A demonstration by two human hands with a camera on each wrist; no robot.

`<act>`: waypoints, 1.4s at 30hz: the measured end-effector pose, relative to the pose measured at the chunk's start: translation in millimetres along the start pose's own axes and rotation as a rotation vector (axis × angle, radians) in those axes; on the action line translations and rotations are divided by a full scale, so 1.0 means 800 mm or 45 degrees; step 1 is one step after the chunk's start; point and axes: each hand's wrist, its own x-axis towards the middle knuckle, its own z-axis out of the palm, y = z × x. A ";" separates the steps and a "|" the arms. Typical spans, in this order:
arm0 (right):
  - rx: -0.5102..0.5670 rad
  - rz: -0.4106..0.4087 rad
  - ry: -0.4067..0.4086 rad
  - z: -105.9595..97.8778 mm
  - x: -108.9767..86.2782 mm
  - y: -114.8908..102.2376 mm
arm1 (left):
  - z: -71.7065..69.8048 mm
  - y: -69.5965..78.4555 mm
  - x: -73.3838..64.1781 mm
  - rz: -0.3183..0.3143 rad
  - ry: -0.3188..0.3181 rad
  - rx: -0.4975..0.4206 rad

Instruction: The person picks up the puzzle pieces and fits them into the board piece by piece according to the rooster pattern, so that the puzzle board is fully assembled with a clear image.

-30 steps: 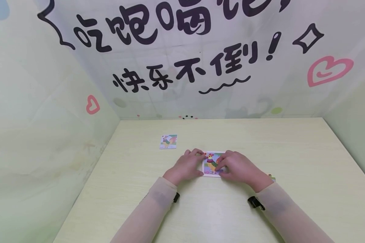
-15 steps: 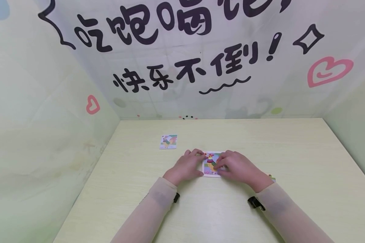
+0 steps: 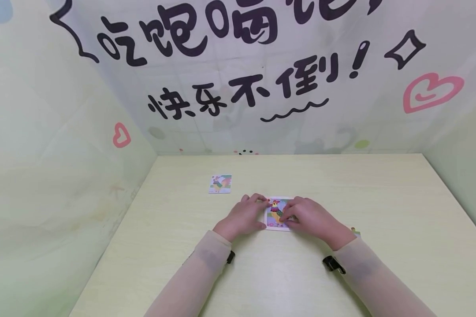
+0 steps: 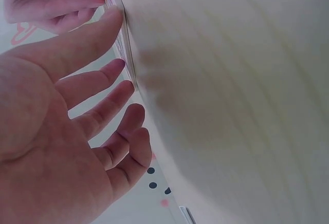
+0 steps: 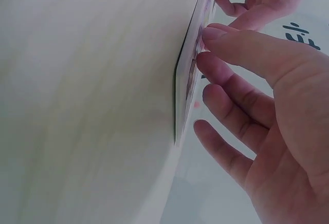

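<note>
A small square jigsaw puzzle (image 3: 275, 212) with a white border and a colourful rooster lies flat on the table, its right part hidden by my right hand. My left hand (image 3: 243, 215) rests at its left side, thumb at the near corner and fingertips at the far left. In the left wrist view the fingers of the left hand (image 4: 67, 121) are spread loosely, tips at the board's edge. My right hand (image 3: 313, 220) touches the picture with thumb and index fingertips, close together. The right wrist view shows the right hand (image 5: 277, 95) with its other fingers bent loosely beside the board (image 5: 186, 70).
A paler rooster card (image 3: 220, 184) lies at the back left of the table (image 3: 381, 189). Partly hidden behind the right forearm is a small colourful piece (image 3: 356, 232). Printed fabric walls (image 3: 222, 132) stand at the back and sides.
The right thumb and index fingertips have shifted very slightly on the picture. The left hand and the puzzle hold their place, and the head view has tilted a little.
</note>
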 end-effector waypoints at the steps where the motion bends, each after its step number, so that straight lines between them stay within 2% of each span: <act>1: 0.000 0.001 -0.002 0.000 0.000 0.000 | 0.000 0.000 0.000 0.000 0.000 0.002; 16: 0.017 0.028 -0.024 -0.001 0.000 -0.002 | -0.001 0.000 -0.001 -0.009 0.001 0.019; 22: 0.061 0.036 0.011 -0.004 -0.005 -0.001 | 0.000 0.001 -0.002 -0.018 -0.001 0.025; 36: 0.035 0.129 0.048 -0.016 -0.038 0.008 | 0.000 0.004 -0.004 -0.026 -0.002 -0.005; 42: 0.059 0.221 0.046 -0.026 -0.055 0.014 | -0.001 0.006 -0.004 -0.020 -0.003 0.015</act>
